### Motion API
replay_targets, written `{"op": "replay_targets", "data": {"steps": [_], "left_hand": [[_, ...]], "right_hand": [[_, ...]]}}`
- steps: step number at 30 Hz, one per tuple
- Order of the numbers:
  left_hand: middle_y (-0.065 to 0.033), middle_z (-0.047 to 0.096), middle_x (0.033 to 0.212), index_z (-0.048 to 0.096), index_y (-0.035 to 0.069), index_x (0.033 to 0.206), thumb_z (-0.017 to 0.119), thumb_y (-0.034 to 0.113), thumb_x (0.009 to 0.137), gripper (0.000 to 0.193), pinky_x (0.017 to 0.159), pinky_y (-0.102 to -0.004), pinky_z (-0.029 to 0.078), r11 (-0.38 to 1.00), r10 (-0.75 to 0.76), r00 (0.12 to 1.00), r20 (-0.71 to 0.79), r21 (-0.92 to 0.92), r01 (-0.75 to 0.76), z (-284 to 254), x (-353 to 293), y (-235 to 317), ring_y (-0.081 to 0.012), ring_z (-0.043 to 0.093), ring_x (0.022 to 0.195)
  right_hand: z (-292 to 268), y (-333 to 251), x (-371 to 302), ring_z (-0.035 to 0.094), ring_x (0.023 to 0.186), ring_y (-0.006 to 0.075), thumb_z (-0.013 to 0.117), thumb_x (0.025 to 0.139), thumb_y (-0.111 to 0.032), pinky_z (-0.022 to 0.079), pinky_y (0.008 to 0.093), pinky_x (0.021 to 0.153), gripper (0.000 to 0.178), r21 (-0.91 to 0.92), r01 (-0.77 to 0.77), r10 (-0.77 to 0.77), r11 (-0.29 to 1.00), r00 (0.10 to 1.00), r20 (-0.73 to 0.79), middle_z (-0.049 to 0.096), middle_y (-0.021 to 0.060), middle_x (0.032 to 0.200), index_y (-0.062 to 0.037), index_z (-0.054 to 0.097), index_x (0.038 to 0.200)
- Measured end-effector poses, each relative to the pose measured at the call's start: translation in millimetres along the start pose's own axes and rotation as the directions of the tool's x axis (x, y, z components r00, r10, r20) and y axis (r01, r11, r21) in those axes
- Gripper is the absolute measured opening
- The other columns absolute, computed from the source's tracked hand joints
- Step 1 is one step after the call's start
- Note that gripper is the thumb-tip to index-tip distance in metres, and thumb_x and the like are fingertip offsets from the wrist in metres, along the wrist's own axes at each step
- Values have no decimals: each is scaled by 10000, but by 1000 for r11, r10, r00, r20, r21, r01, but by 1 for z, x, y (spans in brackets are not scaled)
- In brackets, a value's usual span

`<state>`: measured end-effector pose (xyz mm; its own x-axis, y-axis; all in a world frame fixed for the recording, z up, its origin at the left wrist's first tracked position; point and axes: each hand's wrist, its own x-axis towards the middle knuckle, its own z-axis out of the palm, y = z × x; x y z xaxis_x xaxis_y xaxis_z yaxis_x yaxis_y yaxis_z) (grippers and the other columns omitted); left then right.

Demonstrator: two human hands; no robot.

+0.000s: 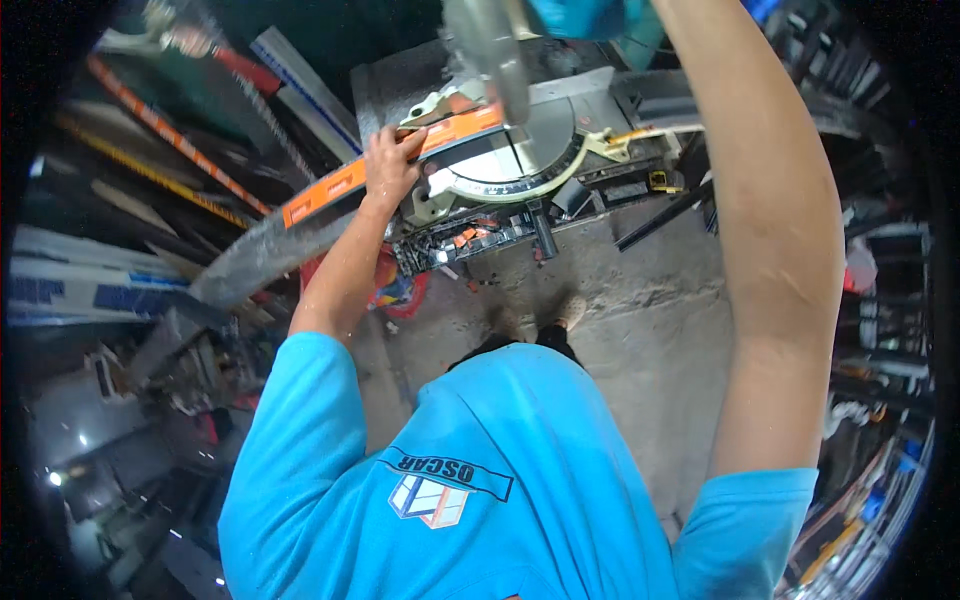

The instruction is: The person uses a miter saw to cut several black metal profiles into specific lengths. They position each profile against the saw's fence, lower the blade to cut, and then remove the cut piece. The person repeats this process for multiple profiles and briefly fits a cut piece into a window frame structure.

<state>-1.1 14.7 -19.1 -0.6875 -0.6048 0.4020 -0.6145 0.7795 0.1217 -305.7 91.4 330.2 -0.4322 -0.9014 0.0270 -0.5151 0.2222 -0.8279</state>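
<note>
A long profile [330, 195] wrapped in orange printed film lies across the bed of a miter saw [545, 150]. My left hand [392, 165] is closed over its upper edge, with the fingertips on the film just left of the saw's turntable. The saw's round blade and guard [490, 60] stand right at the profile's right end, blurred; whether the blade touches it I cannot tell. My right arm [770, 190] stretches up past the top edge, so the hand is out of the picture. A teal saw part [585, 15] shows at the top.
Orange, yellow and white wrapped profiles [90, 270] lean at the left. Offcuts [470, 240] fill a ledge under the saw front, and a black bar [660, 220] juts out to its right. A red bag [400, 295] sits below. Racks with stock [890, 330] line the right side.
</note>
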Motion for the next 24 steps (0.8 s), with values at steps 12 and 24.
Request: {"op": "replay_targets", "data": {"steps": [12,24], "left_hand": [[-75,584,1285,733,356,1279,813,110,753,586,1002,-513,430,989,-116,993,35,-83,119,-2,-8,-2,-306,518,1238],[-54,547,1257,700,374,1324,873,189,747,630,1019,-491,418,989,-126,990,64,-66,130,4,-10,-3,-277,492,1233]], "right_hand": [[-1,20,-32,553,522,240,324,1086,-549,501,386,478,625,266,-107,82,958,991,102,569,128,726,6,598,1004],[35,81,-101,629,555,185,350,1075,-590,529,337,542,695,167,-144,162,975,981,-104,658,107,701,3,661,887]]}}
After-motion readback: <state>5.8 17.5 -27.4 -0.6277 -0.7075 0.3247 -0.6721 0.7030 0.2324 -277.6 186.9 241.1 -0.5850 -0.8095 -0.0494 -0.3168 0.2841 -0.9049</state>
